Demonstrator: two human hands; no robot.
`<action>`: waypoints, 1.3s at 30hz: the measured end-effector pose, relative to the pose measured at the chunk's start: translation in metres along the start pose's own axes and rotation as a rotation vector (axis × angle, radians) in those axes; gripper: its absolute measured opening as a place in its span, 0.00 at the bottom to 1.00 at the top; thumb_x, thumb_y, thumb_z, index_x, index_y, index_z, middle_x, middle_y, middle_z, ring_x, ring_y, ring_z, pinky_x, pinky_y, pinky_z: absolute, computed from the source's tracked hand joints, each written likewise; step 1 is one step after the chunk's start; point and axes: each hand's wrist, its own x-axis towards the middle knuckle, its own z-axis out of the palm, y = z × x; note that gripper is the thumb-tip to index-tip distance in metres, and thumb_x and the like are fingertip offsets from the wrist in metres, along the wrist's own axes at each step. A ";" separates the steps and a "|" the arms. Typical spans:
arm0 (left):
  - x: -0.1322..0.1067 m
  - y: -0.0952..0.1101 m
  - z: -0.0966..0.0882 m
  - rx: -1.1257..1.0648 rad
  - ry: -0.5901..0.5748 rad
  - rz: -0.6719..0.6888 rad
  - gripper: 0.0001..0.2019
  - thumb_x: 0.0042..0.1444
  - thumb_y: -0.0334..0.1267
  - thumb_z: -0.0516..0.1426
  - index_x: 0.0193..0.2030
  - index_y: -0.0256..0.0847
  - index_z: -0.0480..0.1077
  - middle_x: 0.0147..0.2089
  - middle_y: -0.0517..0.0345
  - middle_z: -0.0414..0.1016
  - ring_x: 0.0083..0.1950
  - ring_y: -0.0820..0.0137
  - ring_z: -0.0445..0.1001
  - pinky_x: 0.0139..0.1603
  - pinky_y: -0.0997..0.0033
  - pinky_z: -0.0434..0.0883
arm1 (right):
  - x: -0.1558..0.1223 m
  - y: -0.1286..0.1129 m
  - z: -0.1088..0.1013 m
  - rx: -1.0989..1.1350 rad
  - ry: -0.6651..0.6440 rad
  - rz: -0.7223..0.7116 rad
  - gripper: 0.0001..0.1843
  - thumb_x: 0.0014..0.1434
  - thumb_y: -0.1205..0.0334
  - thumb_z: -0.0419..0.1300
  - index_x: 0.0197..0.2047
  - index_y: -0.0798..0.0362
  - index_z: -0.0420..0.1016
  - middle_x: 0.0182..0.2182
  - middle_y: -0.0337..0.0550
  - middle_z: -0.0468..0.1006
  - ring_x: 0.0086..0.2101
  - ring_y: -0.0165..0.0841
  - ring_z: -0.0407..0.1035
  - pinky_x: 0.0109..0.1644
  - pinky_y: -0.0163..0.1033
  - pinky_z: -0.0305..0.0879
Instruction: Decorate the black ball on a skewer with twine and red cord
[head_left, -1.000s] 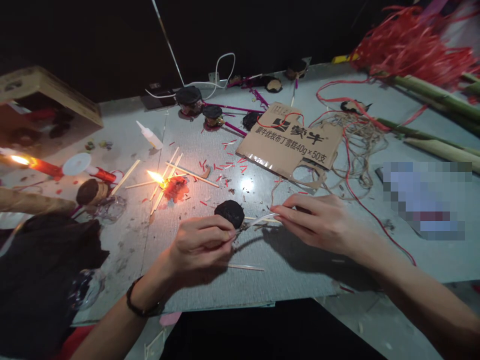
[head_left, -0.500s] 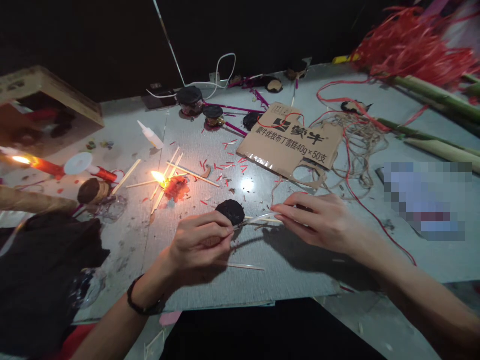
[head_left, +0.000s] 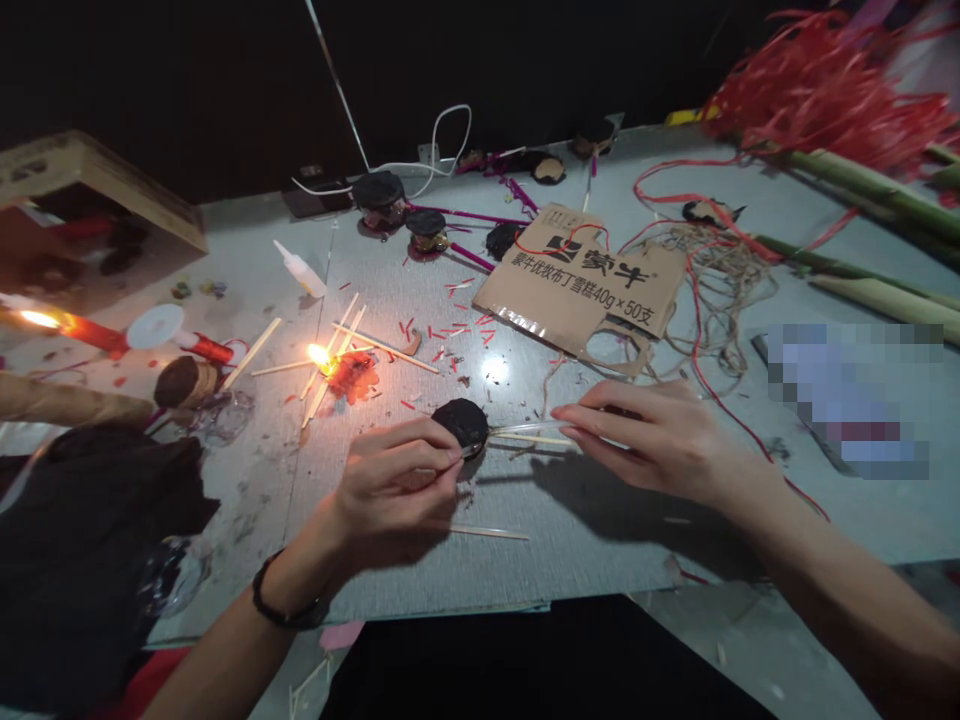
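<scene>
In the head view, both hands are working over a grey table (head_left: 600,540) lit by a small flame. The left hand (head_left: 397,480), with a dark bracelet (head_left: 285,612) on its wrist, is pinching its thumb and forefinger together at the near edge of a black disc (head_left: 465,420), which is sitting low over the table's middle. The right hand (head_left: 652,440) is closing its fingertips on the far end of a thin pale stick (head_left: 525,432) that is running across to the disc. The 2 hands are staying apart, joined only by that stick. Nothing is covering the disc except the left fingertips at its rim.

A 2nd stick (head_left: 480,532) is lying loose just in front of the left hand. To the left, a small candle flame (head_left: 321,356) is burning beside a red wax puddle (head_left: 352,376), among scattered sticks and red scraps. Behind the hands, a printed cardboard piece (head_left: 581,285) is lying flat, with tangled twine (head_left: 712,270) and red string (head_left: 720,400) trailing beside it past the right wrist. Farther back, 2 black-topped jars (head_left: 379,195) and a glue bottle (head_left: 300,268) are standing well apart from the hands. A black cloth (head_left: 82,540) is heaped at the near left, and green stalks (head_left: 862,190) are lying at the far right.
</scene>
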 end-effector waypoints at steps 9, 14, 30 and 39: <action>-0.003 -0.002 0.002 -0.029 -0.019 -0.002 0.12 0.59 0.19 0.65 0.41 0.40 0.76 0.37 0.55 0.83 0.34 0.71 0.82 0.33 0.74 0.81 | 0.005 -0.006 -0.001 0.088 -0.034 -0.058 0.05 0.76 0.69 0.61 0.52 0.55 0.78 0.38 0.42 0.84 0.30 0.29 0.74 0.30 0.37 0.64; 0.000 0.001 0.000 -0.014 -0.053 -0.002 0.11 0.61 0.19 0.64 0.41 0.40 0.76 0.37 0.55 0.83 0.34 0.72 0.82 0.32 0.75 0.81 | 0.005 -0.007 -0.001 0.095 -0.037 -0.071 0.06 0.76 0.70 0.60 0.52 0.55 0.79 0.38 0.43 0.84 0.30 0.29 0.74 0.30 0.37 0.64; -0.032 -0.034 -0.137 0.297 0.616 -0.318 0.09 0.50 0.26 0.73 0.38 0.39 0.84 0.33 0.61 0.85 0.26 0.72 0.80 0.24 0.72 0.79 | 0.124 0.018 0.046 0.336 -0.029 -0.026 0.12 0.76 0.70 0.57 0.56 0.57 0.81 0.42 0.49 0.84 0.41 0.37 0.76 0.44 0.43 0.70; -0.066 -0.069 -0.143 0.267 0.529 -0.306 0.11 0.56 0.22 0.72 0.41 0.42 0.86 0.38 0.66 0.86 0.27 0.78 0.80 0.24 0.81 0.83 | 0.173 0.029 0.120 0.466 -0.084 0.056 0.16 0.71 0.70 0.55 0.53 0.57 0.84 0.48 0.53 0.80 0.37 0.36 0.70 0.42 0.42 0.67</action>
